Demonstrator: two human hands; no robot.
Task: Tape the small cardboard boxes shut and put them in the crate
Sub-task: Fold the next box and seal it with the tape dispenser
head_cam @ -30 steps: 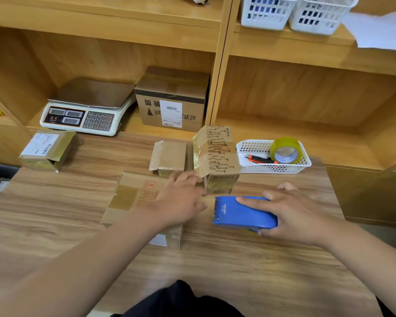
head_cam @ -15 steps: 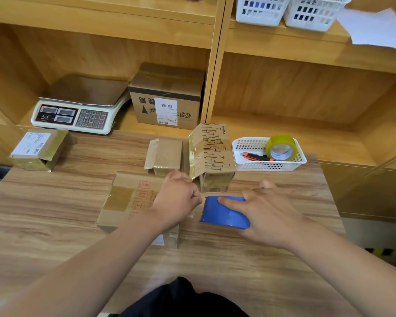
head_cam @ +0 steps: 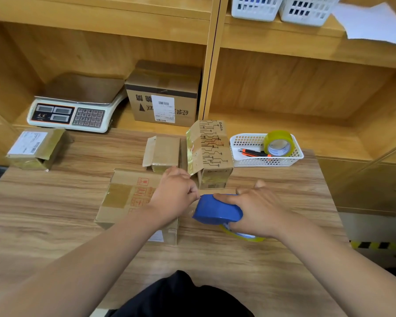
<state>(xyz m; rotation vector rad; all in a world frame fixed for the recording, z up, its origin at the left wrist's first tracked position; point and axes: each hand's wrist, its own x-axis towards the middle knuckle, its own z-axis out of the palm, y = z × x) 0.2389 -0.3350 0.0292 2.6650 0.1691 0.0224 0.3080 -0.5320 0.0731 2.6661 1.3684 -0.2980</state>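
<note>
A low cardboard box (head_cam: 128, 195) with red print and a strip of brown tape lies on the wooden table. My left hand (head_cam: 174, 197) is over its right end, fingers curled, pinching at the front lip of a blue tape dispenser (head_cam: 215, 209); the clear tape end itself is hard to make out. My right hand (head_cam: 258, 211) grips the dispenser from above, with its yellowish roll showing beneath. Behind stand a small box (head_cam: 165, 152) with an open flap and a circuit-printed box (head_cam: 213, 152) with a raised flap. A labelled box (head_cam: 37, 147) sits far left. No crate is in view.
A white basket (head_cam: 242, 161) at the back right holds a tape roll (head_cam: 279, 143) and an orange cutter. On the shelf behind are a scale (head_cam: 73, 110) and a larger carton (head_cam: 165, 92). White baskets stand on the upper shelf.
My right hand slid the blue dispenser left and tilted it up against the low box. My left hand curled from a flat rest into a pinch at the dispenser's front.
</note>
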